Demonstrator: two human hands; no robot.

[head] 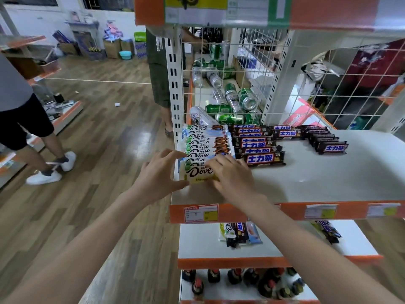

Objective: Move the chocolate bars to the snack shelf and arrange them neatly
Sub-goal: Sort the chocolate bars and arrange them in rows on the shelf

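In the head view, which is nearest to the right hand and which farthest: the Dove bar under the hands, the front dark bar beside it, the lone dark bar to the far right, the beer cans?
From the right hand:
1. Dove bar, touched, at its left.
2. Front dark bar, just behind it.
3. Lone dark bar, further right.
4. Beer cans, behind the wire grid.

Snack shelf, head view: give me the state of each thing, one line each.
Front Dove bar: lying flat at the shelf's left front, held by both hands.
Left hand: gripping the bar's left end.
Right hand: fingers on its right end.
Dove row: overlapping, tidy.
Snickers bars: rowed, flat.
Cans: tipped over, jumbled.
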